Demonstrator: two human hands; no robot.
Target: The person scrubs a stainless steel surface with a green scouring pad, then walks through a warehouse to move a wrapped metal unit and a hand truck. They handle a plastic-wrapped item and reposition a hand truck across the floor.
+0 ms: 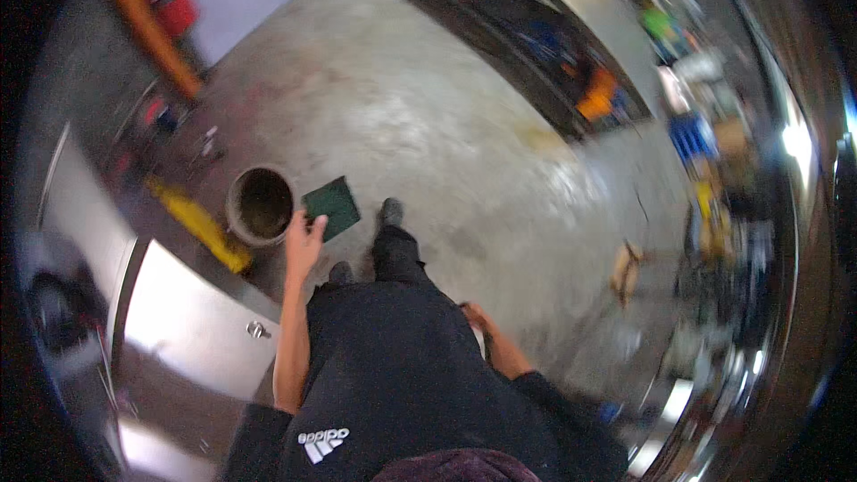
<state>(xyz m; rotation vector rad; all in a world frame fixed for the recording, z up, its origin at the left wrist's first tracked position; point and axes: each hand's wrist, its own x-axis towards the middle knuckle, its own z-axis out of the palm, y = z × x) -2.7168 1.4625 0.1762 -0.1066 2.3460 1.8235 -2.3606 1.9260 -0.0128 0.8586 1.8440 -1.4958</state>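
My left hand (303,236) pinches a flat, dark green square (332,209) by its edge, like a scouring pad. It is held out over the floor, just right of a round bucket (260,205) with a pale rim and a dark inside. My right hand (476,317) hangs low by my right hip, partly hidden by my dark clothing. Something whitish shows beside it, too blurred to name, and the fingers cannot be made out.
A pale cabinet door with a lock (257,329) stands at my near left. Beyond it lies a yellow bar (198,225). A dark, low shelf (509,22) with an orange thing (597,94) runs along the far side. Cluttered shelving (705,152) lines the right.
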